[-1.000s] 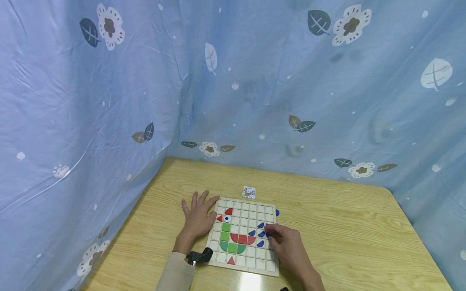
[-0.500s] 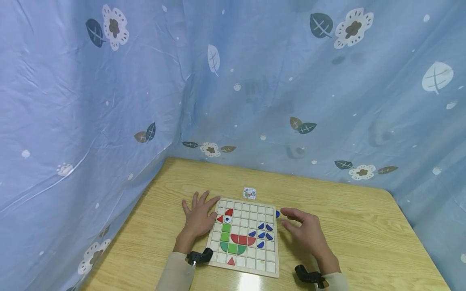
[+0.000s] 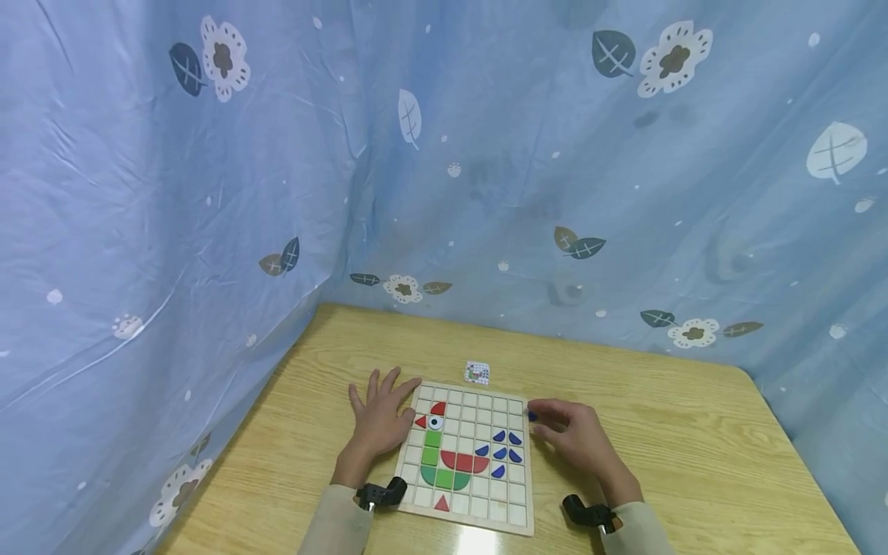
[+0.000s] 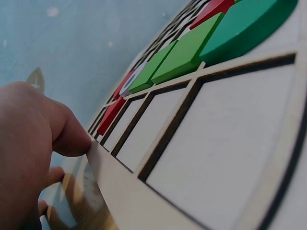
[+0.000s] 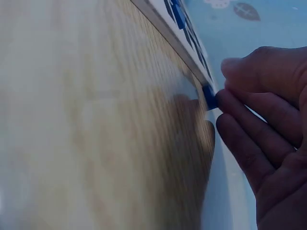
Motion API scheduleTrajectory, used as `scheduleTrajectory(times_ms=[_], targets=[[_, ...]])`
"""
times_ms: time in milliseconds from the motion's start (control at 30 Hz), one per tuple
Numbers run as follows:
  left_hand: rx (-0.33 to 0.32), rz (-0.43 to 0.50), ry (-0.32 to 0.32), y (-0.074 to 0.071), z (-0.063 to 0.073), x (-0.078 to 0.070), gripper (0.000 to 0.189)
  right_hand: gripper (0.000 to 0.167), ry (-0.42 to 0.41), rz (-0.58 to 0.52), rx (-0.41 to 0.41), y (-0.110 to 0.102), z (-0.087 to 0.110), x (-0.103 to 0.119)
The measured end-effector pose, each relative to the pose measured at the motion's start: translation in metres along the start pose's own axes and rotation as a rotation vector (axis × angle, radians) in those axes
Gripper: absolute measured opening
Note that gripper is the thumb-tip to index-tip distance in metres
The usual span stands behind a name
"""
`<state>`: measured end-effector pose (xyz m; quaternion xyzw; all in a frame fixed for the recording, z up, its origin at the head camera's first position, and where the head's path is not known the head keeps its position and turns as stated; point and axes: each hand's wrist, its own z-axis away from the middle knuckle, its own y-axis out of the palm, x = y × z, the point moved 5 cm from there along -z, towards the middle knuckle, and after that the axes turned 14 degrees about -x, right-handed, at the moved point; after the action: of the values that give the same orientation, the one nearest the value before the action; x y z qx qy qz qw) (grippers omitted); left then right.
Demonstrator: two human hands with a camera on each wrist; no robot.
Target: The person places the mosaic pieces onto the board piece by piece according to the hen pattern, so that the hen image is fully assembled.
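Note:
A square wooden grid board [image 3: 482, 509] lies on the table with flat coloured pieces forming a bird: green squares [image 3: 432, 456], red pieces [image 3: 463, 462], a round eye piece [image 3: 435, 422] and several blue pieces [image 3: 500, 453]. My left hand [image 3: 378, 422] rests at the board's left edge, fingers spread, thumb and index finger touching the frame. Just past the right edge, my right hand [image 3: 577, 435] has its fingertips at another blue piece [image 5: 209, 98]. In the right wrist view the thumb tip stands apart from that piece, which fingers partly hide in the head view.
A small picture card [image 3: 476, 372] with a bird pattern lies behind the board. A red triangle [image 3: 442, 503] sits in the board's lowest row. Blue patterned curtain [image 3: 444, 193] hangs around the wooden table [image 3: 659, 432].
My right hand left the blue pieces on the board, moved right and away from me past the board's edge, then came in to the blue piece beside it. The left hand stayed put.

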<state>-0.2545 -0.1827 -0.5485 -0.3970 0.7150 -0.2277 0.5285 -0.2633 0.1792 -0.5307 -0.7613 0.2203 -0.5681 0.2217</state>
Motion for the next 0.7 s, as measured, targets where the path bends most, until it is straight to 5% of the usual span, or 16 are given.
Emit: scheduleTrajectory(times_ms=[400, 700], targets=[[-0.004, -0.009, 0.005, -0.001, -0.001, 0.001, 0.056, 0.033, -0.003, -0.050, 0.044, -0.029, 0.041, 0.005], [-0.004, 0.006, 0.006, 0.000, 0.001, -0.002, 0.056, 0.036, -0.072, -0.008, 0.039, -0.024, 0.032, 0.001]])
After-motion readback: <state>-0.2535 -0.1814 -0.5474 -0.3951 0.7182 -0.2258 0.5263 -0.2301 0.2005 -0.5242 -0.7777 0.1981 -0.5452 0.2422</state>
